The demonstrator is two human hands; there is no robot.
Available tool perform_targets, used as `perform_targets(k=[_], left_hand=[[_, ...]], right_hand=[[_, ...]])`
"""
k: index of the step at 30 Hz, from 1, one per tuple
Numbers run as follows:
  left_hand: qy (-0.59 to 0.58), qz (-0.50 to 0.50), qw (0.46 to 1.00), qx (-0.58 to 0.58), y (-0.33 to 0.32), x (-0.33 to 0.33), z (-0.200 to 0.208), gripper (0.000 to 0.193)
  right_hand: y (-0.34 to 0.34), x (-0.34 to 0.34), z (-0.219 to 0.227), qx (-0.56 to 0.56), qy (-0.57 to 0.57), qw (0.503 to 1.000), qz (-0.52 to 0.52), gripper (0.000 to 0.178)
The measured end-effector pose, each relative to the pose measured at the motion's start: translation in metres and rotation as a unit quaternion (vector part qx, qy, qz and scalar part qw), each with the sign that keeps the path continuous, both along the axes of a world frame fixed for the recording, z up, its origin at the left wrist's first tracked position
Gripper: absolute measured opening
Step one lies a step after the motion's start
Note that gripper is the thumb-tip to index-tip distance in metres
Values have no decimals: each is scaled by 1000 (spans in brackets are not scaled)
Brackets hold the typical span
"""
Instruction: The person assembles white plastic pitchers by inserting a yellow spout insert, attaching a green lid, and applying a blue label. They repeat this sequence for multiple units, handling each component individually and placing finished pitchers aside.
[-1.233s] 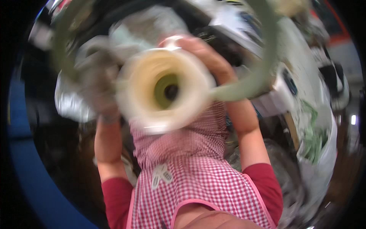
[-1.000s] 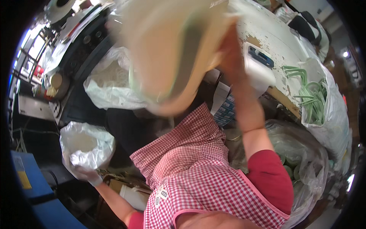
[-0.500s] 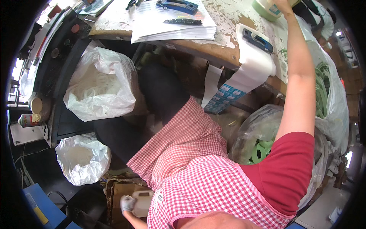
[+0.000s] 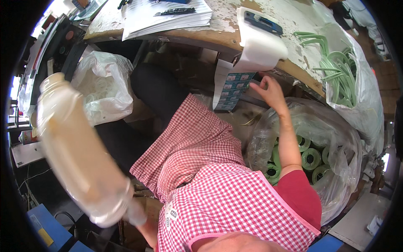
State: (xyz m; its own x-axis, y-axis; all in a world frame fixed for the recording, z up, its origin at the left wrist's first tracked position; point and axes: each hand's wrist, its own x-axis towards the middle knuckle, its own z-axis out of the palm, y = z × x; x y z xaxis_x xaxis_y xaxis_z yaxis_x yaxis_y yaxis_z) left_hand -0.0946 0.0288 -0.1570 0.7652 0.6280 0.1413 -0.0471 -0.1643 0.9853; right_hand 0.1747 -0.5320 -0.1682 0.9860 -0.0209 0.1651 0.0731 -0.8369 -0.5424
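Observation:
A large translucent whitish plastic bottle (image 4: pixel 79 151), smeared by motion, slants across the left of the view, its neck toward the upper left. At its lower end my left hand (image 4: pixel 136 213) grips it; the hand is blurred and has something whitish over it. My right hand (image 4: pixel 270 91) is at the table's front edge, with thumb and fingertips pinching the right edge of a hanging label strip (image 4: pixel 235 90) printed in blue. From a white roll (image 4: pixel 264 52) under a blue-and-black tool (image 4: pixel 262 23), that strip hangs down past the edge.
Stacked papers (image 4: pixel 168 21) lie on the worn table (image 4: pixel 226 27). Green strips fill a white bag (image 4: pixel 365 109) at the right. Below it, a clear bag (image 4: pixel 344 197) holds several green rolls (image 4: pixel 311 158). Another white bag (image 4: pixel 107 107) stands left of my knees.
My left hand has raised a whitish bottle from beside the cardboard box. My right hand has come back from a green-and-white container on the table to the label strip. The view has shifted.

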Motion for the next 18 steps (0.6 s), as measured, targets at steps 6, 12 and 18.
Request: perform_targets(k=[6,12,18], left_hand=[[334,-216,841,366,-100,93,-54,40],[273,-281,752,531,-113,152,-88,45],[304,-270,913,-8,-145,165,-38,40]], right_hand=[[17,-3,-52,159,-89,982,-53,43],[44,-43,-35,242,-170,954,-45,33],[43,-62,-40,242,-160,956,-50,33]])
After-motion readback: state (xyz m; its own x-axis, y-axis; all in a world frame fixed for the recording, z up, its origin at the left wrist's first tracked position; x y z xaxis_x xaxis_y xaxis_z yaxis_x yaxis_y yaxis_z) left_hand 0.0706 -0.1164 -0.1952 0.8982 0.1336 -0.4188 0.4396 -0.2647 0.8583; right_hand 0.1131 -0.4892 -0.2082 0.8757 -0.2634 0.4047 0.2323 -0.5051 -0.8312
